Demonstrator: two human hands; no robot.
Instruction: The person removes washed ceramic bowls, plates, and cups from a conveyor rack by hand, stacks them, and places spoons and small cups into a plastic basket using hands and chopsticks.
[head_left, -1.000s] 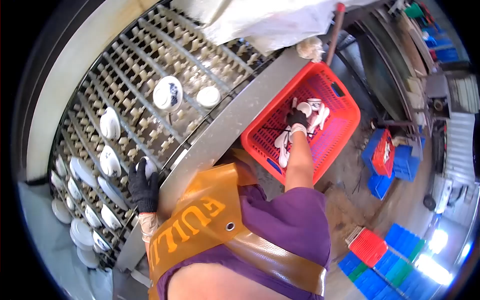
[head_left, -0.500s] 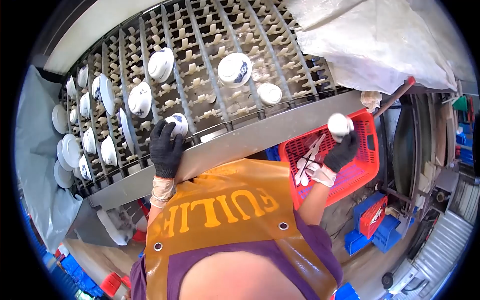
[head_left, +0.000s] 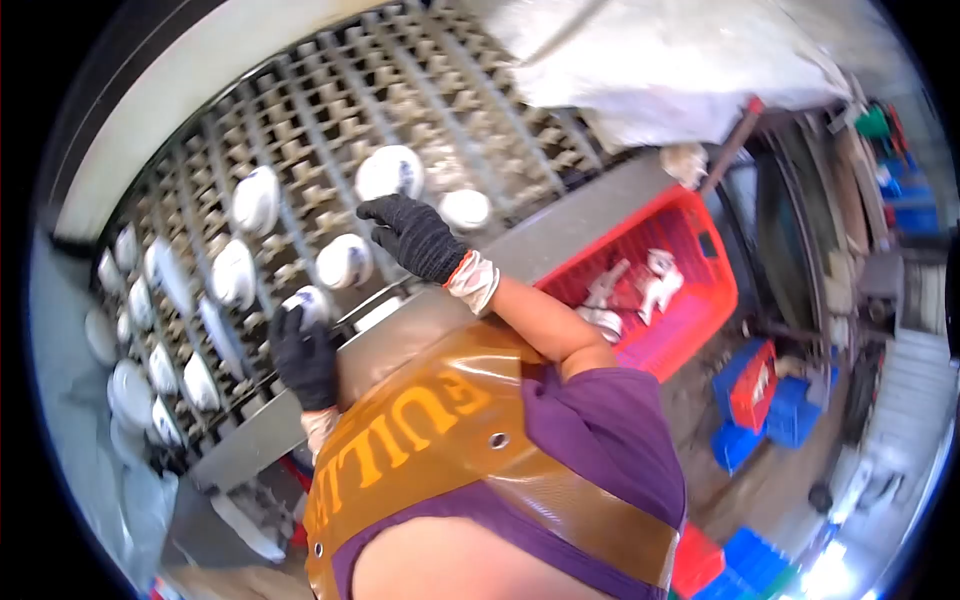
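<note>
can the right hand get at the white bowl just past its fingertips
Probably yes: the right hand looks empty, its fingertips are right beside the white bowl in this view, and nothing visible stands between them.

The right hand (head_left: pixel 418 238) is outstretched, while the blurred left hand (head_left: pixel 305 362) seems curled.

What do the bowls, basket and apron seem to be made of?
Bowls: likely glazed ceramic, though melamine is possible; smooth white with blue patterning.
Basket: probably moulded plastic; smooth, bright red, with a handle opening in its wall.
Apron: perhaps vinyl or coated fabric; brown, with a glossy sheen.
</note>
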